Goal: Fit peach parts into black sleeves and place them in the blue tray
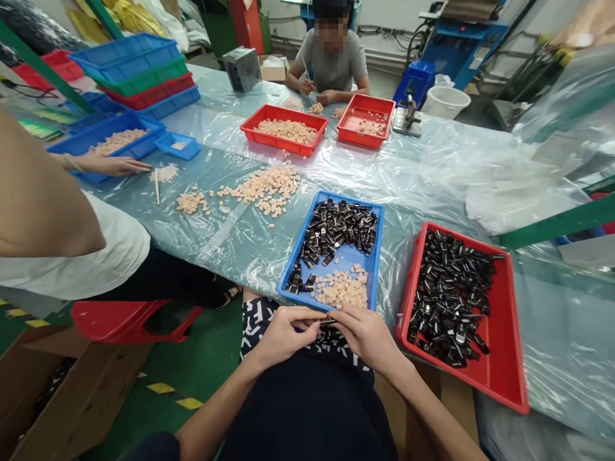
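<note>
The plastic-covered table [223, 246] spreads out ahead of both grips; glare and wrinkles make its surface to their far right hard to read. Well to the left of the left grip, a co-worker in a white shirt [115, 240] is cut off by the edge of view, head and most of the torso outside it. Far ahead of the grips, across the table, a second person [331, 67] sits with a blurred-out face and the lower body hidden. Just to the right of the right grip is a red tray [504, 358], its floor largely covered by a heap of black parts [446, 294] too tangled to count. Directly ahead of the grips, a blue tray [354, 255] holds more dark parts at its far end and pale pieces [342, 288] at its near end. The right grip [361, 331] and left grip [284, 334] meet at the fingertips, both pinched on one slim dark piece [328, 321]. It lies between them, just short of the blue tray; fingers cover its ends, so its full shape cannot be made out.
</note>
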Demonstrator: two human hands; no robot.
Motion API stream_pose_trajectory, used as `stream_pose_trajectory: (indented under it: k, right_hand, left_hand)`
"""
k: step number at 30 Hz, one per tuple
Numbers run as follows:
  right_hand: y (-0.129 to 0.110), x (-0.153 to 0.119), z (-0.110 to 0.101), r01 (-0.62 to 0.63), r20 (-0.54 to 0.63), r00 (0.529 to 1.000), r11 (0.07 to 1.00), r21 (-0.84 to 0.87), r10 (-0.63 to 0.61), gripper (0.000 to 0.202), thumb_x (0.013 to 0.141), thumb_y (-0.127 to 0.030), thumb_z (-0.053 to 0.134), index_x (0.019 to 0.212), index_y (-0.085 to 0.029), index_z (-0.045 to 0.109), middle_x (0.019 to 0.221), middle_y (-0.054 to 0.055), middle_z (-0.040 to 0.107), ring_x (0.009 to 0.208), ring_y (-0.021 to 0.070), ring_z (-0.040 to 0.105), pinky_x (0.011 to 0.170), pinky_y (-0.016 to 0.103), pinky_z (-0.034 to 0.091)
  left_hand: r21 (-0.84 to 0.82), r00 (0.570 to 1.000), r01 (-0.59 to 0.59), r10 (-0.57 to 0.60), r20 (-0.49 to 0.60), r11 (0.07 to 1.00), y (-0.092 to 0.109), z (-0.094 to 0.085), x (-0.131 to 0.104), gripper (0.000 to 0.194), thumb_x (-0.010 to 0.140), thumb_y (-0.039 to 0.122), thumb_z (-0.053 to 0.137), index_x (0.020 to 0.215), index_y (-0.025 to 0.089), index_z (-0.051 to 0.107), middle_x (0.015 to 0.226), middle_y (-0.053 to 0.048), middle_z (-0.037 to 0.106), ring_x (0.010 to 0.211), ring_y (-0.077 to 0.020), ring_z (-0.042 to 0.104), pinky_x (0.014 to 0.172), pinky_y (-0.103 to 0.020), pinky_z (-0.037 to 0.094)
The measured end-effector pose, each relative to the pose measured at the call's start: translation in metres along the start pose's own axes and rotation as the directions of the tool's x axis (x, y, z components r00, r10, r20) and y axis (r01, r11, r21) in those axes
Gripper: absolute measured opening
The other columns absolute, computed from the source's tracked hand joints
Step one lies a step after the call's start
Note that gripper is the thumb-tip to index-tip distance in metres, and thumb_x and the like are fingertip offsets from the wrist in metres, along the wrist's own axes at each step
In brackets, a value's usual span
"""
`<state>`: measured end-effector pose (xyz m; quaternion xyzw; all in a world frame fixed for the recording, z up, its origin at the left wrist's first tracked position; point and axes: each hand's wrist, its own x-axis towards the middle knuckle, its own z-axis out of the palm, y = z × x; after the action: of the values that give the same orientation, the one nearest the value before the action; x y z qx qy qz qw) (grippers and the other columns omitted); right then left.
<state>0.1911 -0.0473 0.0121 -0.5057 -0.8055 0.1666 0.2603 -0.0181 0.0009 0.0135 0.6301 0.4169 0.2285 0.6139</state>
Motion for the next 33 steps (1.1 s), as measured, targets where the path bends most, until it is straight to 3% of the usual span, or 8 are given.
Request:
stream_pose_trajectory:
  k: [5,8,12,18,24,27,30,33]
  right_hand:
    - [0.0,0.0,-0.002,0.039,-0.025,0.999,0.992,-0.119,-0.042,0.022,0.102,-0.016,0.043,0.106,-0.018,0.064,0.075,0.004,0.062,0.065,0.0159,0.055,0.059,0.028,0.041]
    - [0.004,-0.004,0.0,0.014,-0.028,0.999,0.993,-0.113,-0.017,0.021,0.101,-0.018,0.045,0.105,-0.017,0.066,0.072,0.004,0.062,0.064,0.017,0.055,0.057,0.029,0.042]
    - [0.008,-0.017,0.003,-0.063,-0.056,0.996,0.995,0.073,0.068,0.022,0.101,-0.021,0.047,0.109,-0.02,0.068,0.078,0.004,0.065,0.07,0.0166,0.06,0.063,0.028,0.048]
    - [0.009,-0.035,0.004,-0.172,-0.15,0.965,0.952,0.255,0.215,0.024,0.099,-0.019,0.051,0.114,-0.023,0.069,0.093,0.006,0.071,0.083,0.0181,0.067,0.074,0.03,0.056]
    - [0.008,-0.036,0.0,-0.263,-0.224,0.917,0.921,0.287,0.331,0.024,0.098,-0.021,0.053,0.115,-0.023,0.07,0.103,0.006,0.073,0.091,0.0197,0.069,0.082,0.032,0.057]
    - [0.006,-0.038,-0.007,-0.317,-0.214,0.897,0.9,0.301,0.388,0.025,0.098,-0.024,0.053,0.116,-0.024,0.07,0.1,0.006,0.073,0.087,0.0191,0.069,0.08,0.032,0.058]
    - [0.01,-0.047,-0.022,-0.398,-0.316,0.821,0.874,0.28,0.475,0.024,0.096,-0.03,0.055,0.111,-0.023,0.073,0.098,0.006,0.073,0.083,0.0197,0.069,0.075,0.032,0.058]
    - [0.024,-0.066,-0.046,-0.522,-0.484,0.674,0.823,0.225,0.559,0.026,0.093,-0.038,0.06,0.105,-0.02,0.075,0.095,0.007,0.074,0.074,0.019,0.067,0.066,0.03,0.056]
  left_hand:
    - [-0.171,0.993,0.112,-0.105,0.051,0.979,-0.004,0.004,0.01,0.026,0.08,0.026,0.064,0.098,0.009,0.073,0.079,-0.008,0.075,0.072,-0.0207,0.073,0.069,-0.031,0.063]
    - [0.102,0.985,-0.15,0.157,-0.067,0.983,-0.005,0.012,0.012,0.022,0.081,0.017,0.058,0.095,0.013,0.075,0.086,-0.007,0.075,0.074,-0.0173,0.072,0.07,-0.027,0.061]
    - [0.326,0.868,-0.446,0.492,-0.071,0.833,-0.009,0.024,0.01,0.031,0.081,0.007,0.055,0.101,0.016,0.076,0.083,-0.004,0.076,0.069,-0.0131,0.07,0.069,-0.022,0.059]
    - [0.2,0.888,-0.411,0.44,-0.136,0.89,-0.006,0.031,0.011,0.028,0.083,0.005,0.055,0.095,0.018,0.077,0.083,-0.001,0.077,0.07,-0.0128,0.072,0.068,-0.02,0.06]
    - [0.325,0.792,-0.558,0.607,-0.068,0.764,-0.004,0.043,0.032,0.022,0.089,0.014,0.06,0.107,0.017,0.073,0.096,-0.006,0.077,0.084,-0.0159,0.073,0.08,-0.026,0.061]
    - [0.31,0.813,-0.522,0.574,-0.104,0.795,-0.001,0.045,0.049,0.02,0.092,0.016,0.057,0.101,0.018,0.074,0.092,-0.005,0.077,0.082,-0.016,0.073,0.078,-0.027,0.062]
    - [0.27,0.832,-0.462,0.519,-0.198,0.845,0.002,0.032,0.062,0.018,0.091,0.02,0.059,0.1,0.018,0.075,0.092,-0.005,0.077,0.08,-0.016,0.073,0.072,-0.027,0.062]
    - [0.263,0.817,-0.389,0.463,-0.343,0.883,0.003,0.009,0.068,0.018,0.091,0.024,0.06,0.098,0.018,0.075,0.086,-0.004,0.076,0.072,-0.0145,0.071,0.065,-0.025,0.06]
